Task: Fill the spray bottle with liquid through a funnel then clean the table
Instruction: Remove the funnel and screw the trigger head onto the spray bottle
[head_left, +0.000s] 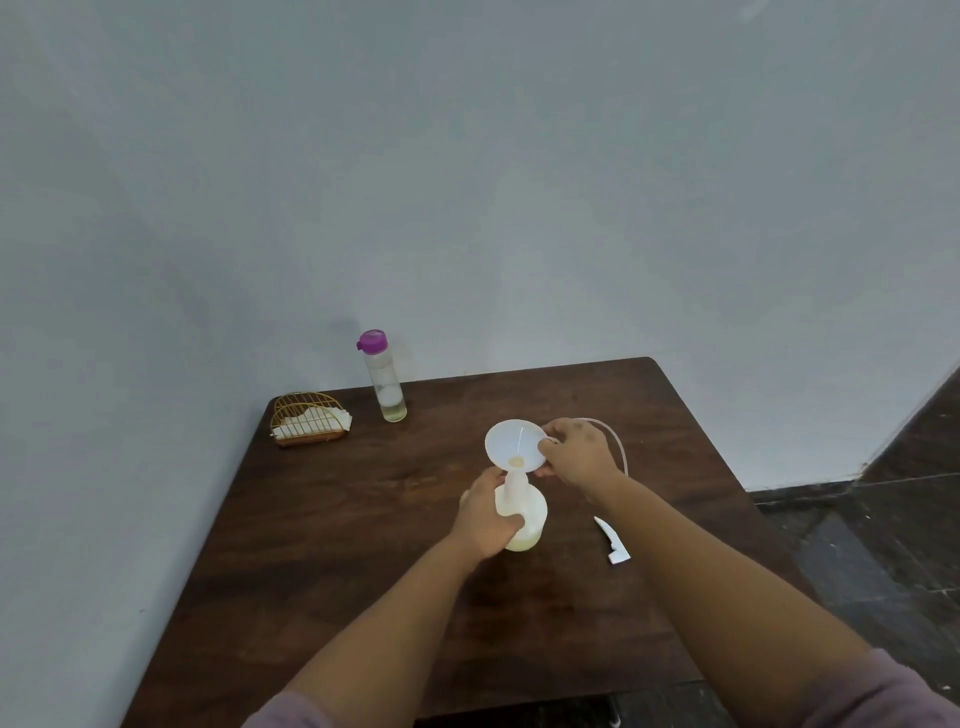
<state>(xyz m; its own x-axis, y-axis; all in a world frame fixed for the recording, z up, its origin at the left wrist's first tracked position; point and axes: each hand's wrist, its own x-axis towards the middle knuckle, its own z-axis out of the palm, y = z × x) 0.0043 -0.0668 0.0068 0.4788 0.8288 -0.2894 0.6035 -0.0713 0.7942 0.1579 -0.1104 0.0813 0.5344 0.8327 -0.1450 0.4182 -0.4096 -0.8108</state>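
Forearms reach in from the bottom edge, sleeves just visible at the frame corners. Left hand (488, 517) wraps round the white spray bottle (524, 525), fingers curled on its body, holding it upright on the table (322, 519). Right hand (574, 449) pinches the rim of the white funnel (511, 444); funnel stem sits in the bottle neck, bowl tilted toward the camera, a small yellowish spot of liquid at the bowl's throat. Bottle looks partly filled with pale liquid low down; level hard to read.

Just right of the bottle lies the white spray head (612, 541), off the bottle, flat on the wood. Its thin clear tube (615, 441) arcs behind the right hand; where the ends go is hidden.

Further back: clear bottle with purple cap (385, 376) near the wall, cap on, a little liquid in the bottom, well apart from the hands. Gold wire napkin holder (309, 420) with white napkins at the far left corner.

Step, as judged: seating or lifting the funnel; cannot tell which.

Risks: funnel is tilted, so residue may drip onto the table if pulled out fast. Loose grip on the bottle while tugging the funnel could tip it and spill. Right forearm passes close over the spray head and could knock it off the edge.
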